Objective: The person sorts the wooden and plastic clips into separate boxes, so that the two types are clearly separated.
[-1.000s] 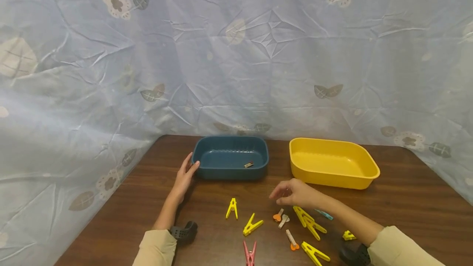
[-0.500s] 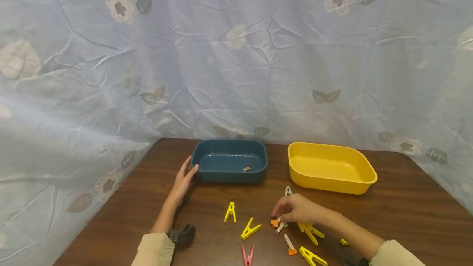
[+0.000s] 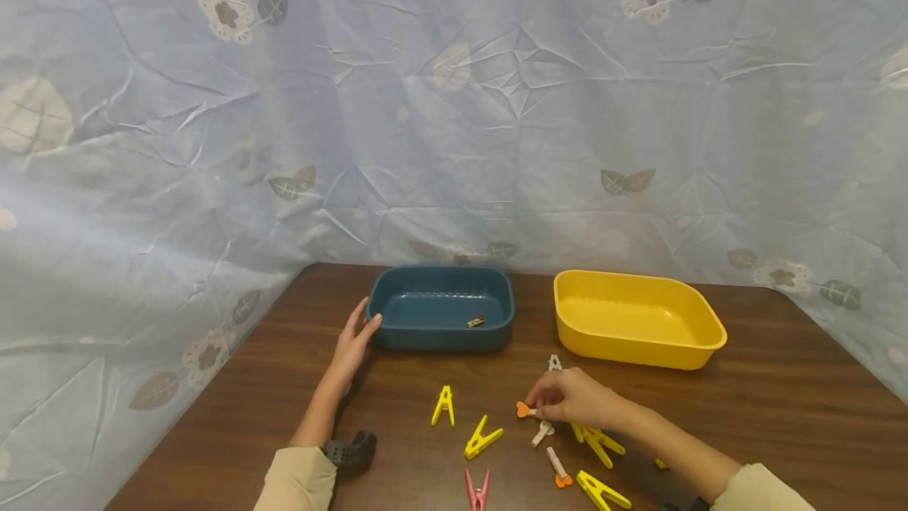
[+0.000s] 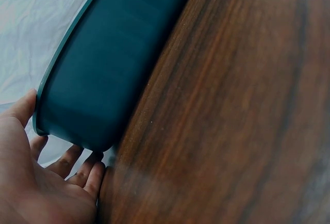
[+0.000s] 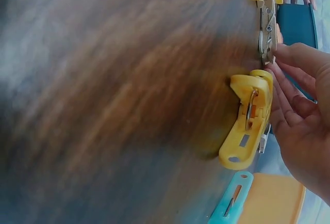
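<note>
My right hand (image 3: 578, 400) pinches a small wooden clothespin with an orange heart (image 3: 523, 410) between thumb and fingertips, low over the table. Just below it lies a wooden clothespin with a pale heart (image 3: 542, 434); another with an orange heart (image 3: 559, 468) is nearer the front. Yellow plastic clothespins (image 3: 599, 444) lie partly under the right hand, and one shows beside the fingers as a yellow clothespin (image 5: 248, 118) in the right wrist view. At the left end of the blue basin (image 3: 440, 340), my left hand (image 3: 351, 349) rests with thumb at the rim and fingers along the outer wall (image 4: 93, 90).
One small wooden clothespin (image 3: 476, 322) lies in the blue basin. A yellow basin (image 3: 638, 349) stands at the back right. Other yellow clothespins (image 3: 483, 438), a pink clothespin (image 3: 478, 489) and a grey clothespin (image 3: 554, 363) lie on the table. A turquoise clothespin (image 5: 232, 198) shows at the right wrist.
My right hand has come down among the clothespins and taken hold of the orange-heart one, which has turned and shifted slightly away from the pale-heart one. The left hand stays at the blue basin.
</note>
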Demonstrator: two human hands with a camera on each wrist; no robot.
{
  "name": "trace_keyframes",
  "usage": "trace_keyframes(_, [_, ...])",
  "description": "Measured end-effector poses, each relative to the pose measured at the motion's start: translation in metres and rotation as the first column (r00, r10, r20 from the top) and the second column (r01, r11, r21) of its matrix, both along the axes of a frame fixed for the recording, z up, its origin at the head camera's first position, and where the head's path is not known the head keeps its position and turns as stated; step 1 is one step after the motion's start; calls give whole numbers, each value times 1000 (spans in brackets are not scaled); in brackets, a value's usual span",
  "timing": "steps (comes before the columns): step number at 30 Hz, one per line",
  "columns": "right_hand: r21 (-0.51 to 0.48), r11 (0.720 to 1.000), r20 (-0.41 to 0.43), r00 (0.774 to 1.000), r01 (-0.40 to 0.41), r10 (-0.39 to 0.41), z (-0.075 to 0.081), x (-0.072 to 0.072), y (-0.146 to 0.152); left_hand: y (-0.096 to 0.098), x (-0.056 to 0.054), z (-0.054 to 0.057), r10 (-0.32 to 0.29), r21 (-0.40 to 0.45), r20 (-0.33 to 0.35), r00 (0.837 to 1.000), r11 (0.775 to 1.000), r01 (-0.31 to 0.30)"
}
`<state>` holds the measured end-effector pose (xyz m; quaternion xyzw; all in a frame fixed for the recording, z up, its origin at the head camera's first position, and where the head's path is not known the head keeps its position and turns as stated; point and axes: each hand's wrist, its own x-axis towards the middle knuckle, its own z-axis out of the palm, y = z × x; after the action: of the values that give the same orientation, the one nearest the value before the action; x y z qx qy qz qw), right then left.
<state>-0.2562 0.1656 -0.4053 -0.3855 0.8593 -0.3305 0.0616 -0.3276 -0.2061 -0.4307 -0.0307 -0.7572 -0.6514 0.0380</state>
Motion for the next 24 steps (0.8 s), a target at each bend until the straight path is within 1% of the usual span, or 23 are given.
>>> trace_keyframes(6, [-3,1000,61,998,-6,6,3,0,1,0,0,2,2,-17,-1,1000,1000,-2])
trace_keyframes(10, [29,999,43,999,-13,12,4,0,-1,-1,2,2,2,-19,5,1000,1000,-2])
trace_keyframes(13, [63,998,12,1000,-19,18,3,-2,-2,-2,2,1,6,-11,10,1000,1000,-6])
trace_keyframes(18, [94,996,7,1000,-13,13,3,-3,-1,-1,1,1,-3,-13,10,1000,1000,3])
trace_keyframes(21, [102,995,14,1000,-16,15,5,-4,0,-1,0,1,0,-7,11,1000,1000,0])
trace_keyframes(24, [110,994,3,1000,-18,18,8,-4,1,1,0,3,2,-3,4,1000,1000,-2])
